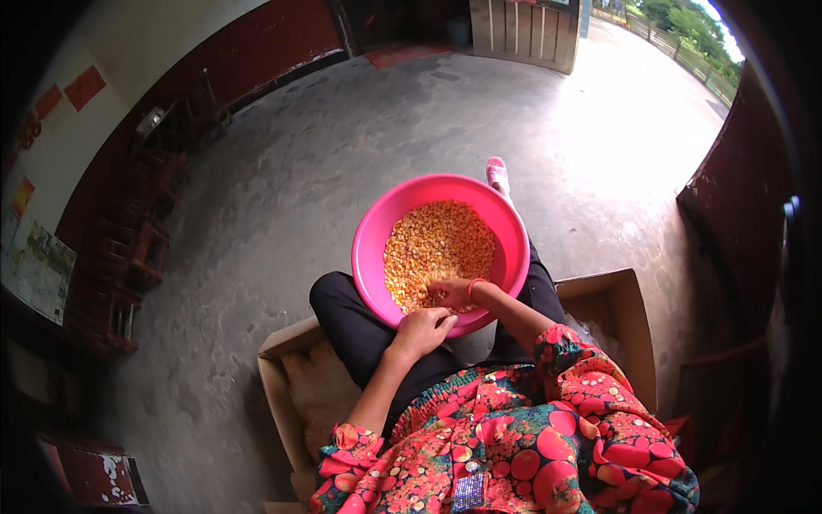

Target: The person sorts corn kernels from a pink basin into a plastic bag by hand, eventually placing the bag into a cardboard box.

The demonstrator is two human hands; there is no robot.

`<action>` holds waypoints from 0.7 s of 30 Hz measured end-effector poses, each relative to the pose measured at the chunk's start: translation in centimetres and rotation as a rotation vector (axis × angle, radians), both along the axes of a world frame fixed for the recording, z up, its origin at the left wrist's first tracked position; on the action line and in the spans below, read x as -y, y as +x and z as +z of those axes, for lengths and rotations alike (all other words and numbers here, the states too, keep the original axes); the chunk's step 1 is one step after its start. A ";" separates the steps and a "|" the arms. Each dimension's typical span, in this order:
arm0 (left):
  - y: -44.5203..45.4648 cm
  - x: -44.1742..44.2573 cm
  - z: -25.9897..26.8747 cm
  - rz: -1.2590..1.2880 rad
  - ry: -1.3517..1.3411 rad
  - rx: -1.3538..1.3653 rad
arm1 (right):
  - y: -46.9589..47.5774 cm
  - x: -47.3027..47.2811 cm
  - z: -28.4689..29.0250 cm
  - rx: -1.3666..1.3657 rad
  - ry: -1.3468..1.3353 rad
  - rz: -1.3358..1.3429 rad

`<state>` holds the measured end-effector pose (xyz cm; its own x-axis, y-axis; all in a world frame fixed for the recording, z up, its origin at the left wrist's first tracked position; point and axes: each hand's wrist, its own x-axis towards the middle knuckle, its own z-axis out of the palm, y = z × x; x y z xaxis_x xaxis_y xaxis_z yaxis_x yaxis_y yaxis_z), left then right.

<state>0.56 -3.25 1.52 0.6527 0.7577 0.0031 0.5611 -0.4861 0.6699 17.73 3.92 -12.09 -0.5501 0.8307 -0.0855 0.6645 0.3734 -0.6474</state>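
A pink plastic basin (374,238) rests on my lap, with dried corn kernels (443,231) spread over its bottom. My right hand (454,292), a red band at its wrist, reaches inside the basin with its fingers down among the kernels; whether they close on any is not clear. At the near rim lies my left hand (425,327), its fingers over the edge; its fingertips are partly hard to make out, and whether it pinches something cannot be told.
Open cardboard boxes stand close by, one at my left (276,379) and one at my right (642,340), with plastic inside. Wooden stools (151,250) line the left wall. A wooden door panel (523,32) stands near the bright doorway. Concrete floor (270,193) surrounds me.
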 end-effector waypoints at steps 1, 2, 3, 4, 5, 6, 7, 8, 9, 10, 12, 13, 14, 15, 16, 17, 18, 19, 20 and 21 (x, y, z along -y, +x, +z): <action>-0.3 0.2 0.2 -0.054 0.046 0.022 | 0.2 -0.5 1.6 0.009 0.031 -0.177; -0.6 0.3 0.4 -0.110 0.092 0.044 | 0.7 -1.4 0.8 0.030 0.245 -0.369; -0.6 0.4 0.6 -0.175 0.141 0.066 | 1.6 -1.6 1.6 -0.096 0.256 -0.548; -1.0 0.3 0.4 -0.158 0.151 0.033 | 1.3 -1.0 6.7 -0.066 -0.026 -0.606; -0.3 0.4 0.9 -0.180 0.141 -0.005 | 3.1 -1.4 5.1 0.006 0.097 -0.534; -0.1 0.3 1.1 -0.180 0.125 -0.044 | 3.2 -1.9 4.8 0.015 -0.010 -0.351; -0.2 0.3 1.0 -0.171 0.109 -0.080 | 2.4 -2.0 5.7 0.028 -0.115 -0.159; -0.4 0.1 0.0 -0.147 0.122 -0.075 | 1.3 -1.4 6.2 0.076 -0.395 -0.047; -0.7 0.1 -0.5 -0.134 0.133 -0.069 | -0.6 -0.2 7.8 0.125 -0.672 0.064; -0.3 0.2 -0.4 -0.151 0.154 -0.063 | -1.0 0.5 5.4 0.133 -0.677 0.128; -0.3 0.2 -1.1 -0.147 0.190 -0.059 | -2.0 0.7 2.0 -0.003 -0.630 0.239; -0.3 0.2 -1.4 -0.147 0.216 -0.076 | -2.6 0.5 2.3 -0.150 -0.579 0.275; -0.3 0.1 -1.6 -0.150 0.242 -0.091 | -3.1 -0.8 2.9 0.119 -0.374 0.254; -0.3 0.1 -1.5 -0.155 0.271 -0.106 | -3.0 -0.8 2.6 0.143 -0.162 -0.027; -0.2 0.2 -1.4 -0.151 0.249 -0.156 | -2.7 -0.8 3.3 0.149 -0.104 -0.143; -0.1 0.1 -1.3 -0.124 0.205 -0.144 | -2.4 -0.8 4.0 0.157 -0.045 -0.261; -0.2 0.2 -1.2 -0.111 0.210 -0.136 | -2.1 -1.0 5.1 0.121 -0.111 -0.372; -0.1 0.3 -1.0 -0.109 0.214 -0.129 | -1.0 -1.1 5.1 0.035 0.014 -0.448; 0.1 0.4 -0.9 -0.123 0.207 -0.142 | 0.4 -1.1 5.1 -0.027 0.125 -0.451; 0.3 0.4 -0.7 -0.132 0.199 -0.157 | 1.9 -1.1 4.9 -0.087 0.237 -0.447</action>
